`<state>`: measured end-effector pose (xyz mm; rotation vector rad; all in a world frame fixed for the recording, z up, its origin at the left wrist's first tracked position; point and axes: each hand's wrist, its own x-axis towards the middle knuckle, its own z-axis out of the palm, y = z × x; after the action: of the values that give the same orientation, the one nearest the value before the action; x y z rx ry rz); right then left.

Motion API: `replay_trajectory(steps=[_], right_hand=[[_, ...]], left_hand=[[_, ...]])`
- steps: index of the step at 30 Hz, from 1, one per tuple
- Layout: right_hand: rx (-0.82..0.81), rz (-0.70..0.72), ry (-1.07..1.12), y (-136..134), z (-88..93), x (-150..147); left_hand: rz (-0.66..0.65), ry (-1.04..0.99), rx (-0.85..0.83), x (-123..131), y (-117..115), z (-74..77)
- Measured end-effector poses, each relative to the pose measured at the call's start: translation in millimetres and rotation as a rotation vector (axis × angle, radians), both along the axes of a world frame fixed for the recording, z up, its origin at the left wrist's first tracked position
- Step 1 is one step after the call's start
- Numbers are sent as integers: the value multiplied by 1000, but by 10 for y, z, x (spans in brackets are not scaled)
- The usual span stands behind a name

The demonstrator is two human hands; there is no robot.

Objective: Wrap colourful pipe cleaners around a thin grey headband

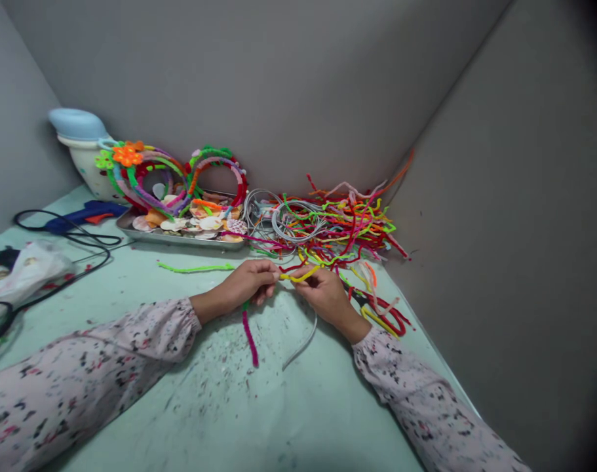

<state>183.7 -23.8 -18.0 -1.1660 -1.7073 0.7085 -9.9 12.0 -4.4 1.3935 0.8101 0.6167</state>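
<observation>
A yellow pipe cleaner (305, 274) spans the short gap between my two hands. My left hand (251, 282) is closed, thumb and fingers pinching its left end. My right hand (325, 294) is closed around the other part, with a yellow end sticking out above the fingers. A thin grey wire (302, 347) curves down from under my right hand, its upper part hidden. Below my left hand a magenta pipe cleaner (250, 337) hangs or lies, with a bit of green at its top. A bright green pipe cleaner (196, 267) extends leftward behind my left hand.
Behind my hands, a metal tray (180, 241) holds shells and finished fuzzy hoops (153, 183). Right of it lie coiled grey wires (298, 221) and a pipe cleaner heap (352, 226). Red-handled scissors (389, 318), a blue glue gun (84, 215) and a lidded bin (82, 151) surround them.
</observation>
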Motion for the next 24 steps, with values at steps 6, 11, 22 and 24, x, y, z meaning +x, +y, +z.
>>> replay_trajectory(steps=[6,11,22,24], right_hand=[[-56,-29,-41,-27,27,-29],[-76,-16,-78,-54,59,-77],[-33,3,-128,-71,71,-84],[-21,-1,-141,-68,61,-79]], left_hand=[[-61,-2,80,4,-8,-6],[-76,11,135,21,-16,-25],[-49,10,74,21,20,-80],[-47,9,65,23,20,-77]])
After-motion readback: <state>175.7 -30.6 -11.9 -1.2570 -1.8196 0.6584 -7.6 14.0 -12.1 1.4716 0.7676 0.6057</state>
